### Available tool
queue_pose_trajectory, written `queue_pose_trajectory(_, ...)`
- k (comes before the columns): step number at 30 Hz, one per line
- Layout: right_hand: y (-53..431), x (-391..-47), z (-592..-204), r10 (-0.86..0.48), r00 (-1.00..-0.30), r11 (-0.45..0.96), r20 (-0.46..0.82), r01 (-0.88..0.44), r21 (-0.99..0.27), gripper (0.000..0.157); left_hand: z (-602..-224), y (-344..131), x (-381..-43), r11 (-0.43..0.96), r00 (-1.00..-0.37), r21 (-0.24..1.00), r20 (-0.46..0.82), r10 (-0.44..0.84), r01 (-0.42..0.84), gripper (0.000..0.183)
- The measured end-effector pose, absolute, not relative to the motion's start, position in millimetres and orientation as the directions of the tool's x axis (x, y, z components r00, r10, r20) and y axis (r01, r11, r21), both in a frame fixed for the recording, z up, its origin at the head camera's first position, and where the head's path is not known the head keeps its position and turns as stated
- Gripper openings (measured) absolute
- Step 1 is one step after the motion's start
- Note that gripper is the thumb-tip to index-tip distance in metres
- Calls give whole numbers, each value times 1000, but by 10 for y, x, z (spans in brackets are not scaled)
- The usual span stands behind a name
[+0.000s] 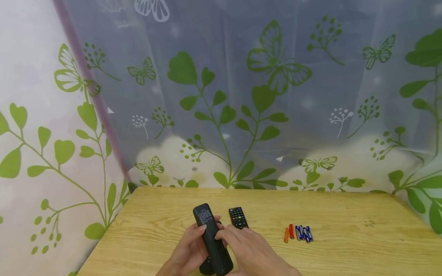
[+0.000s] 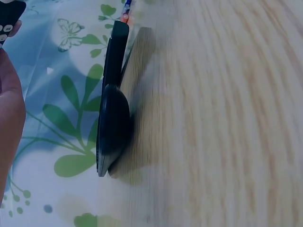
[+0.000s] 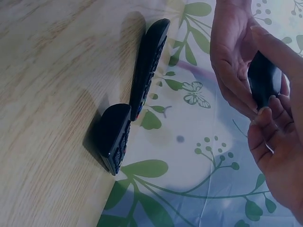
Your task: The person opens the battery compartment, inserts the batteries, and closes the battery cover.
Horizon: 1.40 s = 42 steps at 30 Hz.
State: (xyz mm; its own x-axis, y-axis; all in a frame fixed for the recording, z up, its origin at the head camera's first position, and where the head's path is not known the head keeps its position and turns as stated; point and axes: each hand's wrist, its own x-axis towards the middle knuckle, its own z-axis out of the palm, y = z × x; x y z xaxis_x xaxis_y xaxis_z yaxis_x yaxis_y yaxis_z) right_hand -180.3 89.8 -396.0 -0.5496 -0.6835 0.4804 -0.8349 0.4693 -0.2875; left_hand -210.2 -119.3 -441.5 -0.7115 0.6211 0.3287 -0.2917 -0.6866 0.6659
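Observation:
Between both hands a black remote control (image 1: 212,237) is held up, tilted, with its labelled back toward the head camera. My left hand (image 1: 189,245) grips it from the left, thumb along its edge. My right hand (image 1: 253,247) has its fingers on the opposite side; in the right wrist view its thumb and fingertips pinch the held remote (image 3: 265,80). A second remote (image 1: 237,217) with coloured buttons lies on the table just beyond the right hand. A third remote (image 1: 207,266) lies below the held one and is mostly hidden by it.
On the right of the wooden table (image 1: 345,245), two orange-red batteries (image 1: 289,233) lie beside several blue-and-silver batteries (image 1: 304,233). A leaf-and-butterfly patterned curtain (image 1: 221,96) hangs behind the table and along its left side.

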Motion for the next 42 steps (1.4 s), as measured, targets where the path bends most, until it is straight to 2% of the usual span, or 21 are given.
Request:
queue_pose_trajectory(7, 920, -1817, -3987, -695, -561, 450, 451, -828, -336, 65, -4442, -1172, -2097, -704, -721, 642, 329, 611, -303, 33)
queue_pose_trajectory(11, 953, -1829, -4017, -690, -629, 459, 357, -762, -456, 69, -4441, -1188, -2097, -705, -763, 640, 278, 584, -306, 31)
queue_pose_trajectory(13, 967, -1820, -4027, -664, -693, 474, 281, -681, -558, 70, -4431, -1200, -2096, -712, -784, 638, 265, 562, -294, 30)
queue_pose_trajectory(15, 973, -1800, -4036, -615, -759, 492, 216, -583, -646, 63, -4414, -1211, -2096, -719, -802, 637, 260, 539, -277, 30)
queue_pose_trajectory(19, 954, -1762, -4034, -475, -872, 501, 116, -376, -779, 33, -4369, -1220, -2100, -712, -809, 661, 270, 522, -238, 31)
queue_pose_trajectory(23, 925, -1762, -4005, -385, -921, 497, -57, -155, -854, 37, -4345, -1201, -2105, -675, -789, 708, 286, 544, -208, 32)
queue_pose_trajectory(28, 912, -1800, -4025, -361, -885, 542, -294, 57, -838, 54, -4330, -1164, -2094, -650, -772, 737, 302, 560, -183, 33)
queue_pose_trajectory(33, 976, -1923, -4231, -414, -809, 499, -417, 181, -847, 69, -4300, -1149, -2071, -642, -777, 753, 316, 545, -144, 32)
queue_pose_trajectory(38, 1027, -2132, -4545, -496, -746, 482, -444, 189, -856, 74, -4285, -1139, -2062, -631, -763, 768, 340, 550, -113, 33)
queue_pose_trajectory(42, 1044, -2206, -4701, -497, -742, 517, -450, 164, -840, 78, -4288, -1131, -2057, -624, -753, 775, 353, 555, -97, 32)
